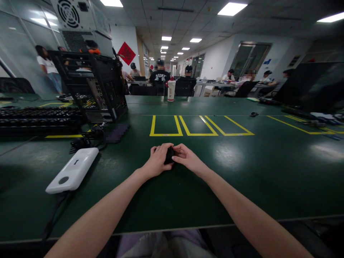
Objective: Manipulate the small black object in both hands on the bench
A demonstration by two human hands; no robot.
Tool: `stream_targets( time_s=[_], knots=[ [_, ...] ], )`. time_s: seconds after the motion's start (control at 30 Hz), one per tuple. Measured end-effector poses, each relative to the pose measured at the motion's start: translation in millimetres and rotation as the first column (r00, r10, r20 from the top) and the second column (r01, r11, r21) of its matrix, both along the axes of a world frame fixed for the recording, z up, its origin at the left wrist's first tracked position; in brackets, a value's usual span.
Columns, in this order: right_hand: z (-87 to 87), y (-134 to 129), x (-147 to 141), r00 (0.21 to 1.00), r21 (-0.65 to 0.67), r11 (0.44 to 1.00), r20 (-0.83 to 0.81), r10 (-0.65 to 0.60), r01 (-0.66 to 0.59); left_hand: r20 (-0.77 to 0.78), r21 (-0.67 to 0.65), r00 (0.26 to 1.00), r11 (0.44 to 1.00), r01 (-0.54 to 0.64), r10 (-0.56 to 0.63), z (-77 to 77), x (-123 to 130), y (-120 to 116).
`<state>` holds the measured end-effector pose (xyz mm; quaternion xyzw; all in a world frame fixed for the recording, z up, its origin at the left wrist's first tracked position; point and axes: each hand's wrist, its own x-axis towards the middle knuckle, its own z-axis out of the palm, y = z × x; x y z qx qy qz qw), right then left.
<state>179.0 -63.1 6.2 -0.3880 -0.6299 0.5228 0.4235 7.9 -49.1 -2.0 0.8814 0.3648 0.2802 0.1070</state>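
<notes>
A small black object [169,155] rests low over the green table [177,200], between my two hands; its exact kind is hard to make out. My left hand [159,159] wraps over it from the left, fingers on top and thumb at its near side. From the right, my right hand [186,156] pinches its edge with bent fingers and thumb. Much of the object is hidden by the fingers. Just beyond the hands, yellow tape outlines [166,135] mark the tabletop.
At the left lie a white device [73,170] with a black cable and an open black computer case [107,86]. A white cup [171,90] stands at the far edge. Dark cables and tools [313,122] lie at the right. People sit beyond the table.
</notes>
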Motion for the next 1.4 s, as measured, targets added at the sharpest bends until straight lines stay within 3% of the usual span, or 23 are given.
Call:
stream_targets(
  time_s=[0.37,0.57,0.77,0.87,0.93,1.13,1.4],
  knots=[
    [-7.6,9.3,-3.0,0.999,-0.073,0.996,-0.015,-0.047,0.046,-0.003,0.012,1.0,1.0,-0.002,0.002,0.0,0.8,0.1],
    [-0.1,2.5,2.2,0.999,0.055,0.998,0.02,0.042,-0.043,0.002,-0.004,1.0,1.0,-0.005,0.005,0.5,0.3,-0.1],
    [-2.8,5.0,-1.3,0.998,0.045,0.998,0.043,-0.046,0.044,0.007,0.001,1.0,1.0,0.003,-0.003,0.4,-0.5,0.4],
    [-4.2,7.3,-2.2,0.998,-0.04,0.997,0.026,-0.063,0.064,0.007,-0.008,1.0,1.0,0.002,-0.002,0.0,-0.2,0.6],
    [-2.1,6.4,-0.9,0.998,-0.076,0.996,0.031,-0.048,0.05,0.006,-0.008,1.0,1.0,0.006,-0.006,-0.2,-0.2,0.7],
    [7.4,-1.6,3.5,0.999,-0.014,0.999,0.024,0.044,-0.044,-0.008,-0.006,1.0,1.0,0.002,-0.002,0.2,-0.5,0.8],
    [-6.0,8.4,-1.8,0.999,-0.033,0.998,0.009,-0.05,0.05,-0.007,0.003,1.0,1.0,-0.007,0.007,-0.7,0.4,1.3]
  ],
)
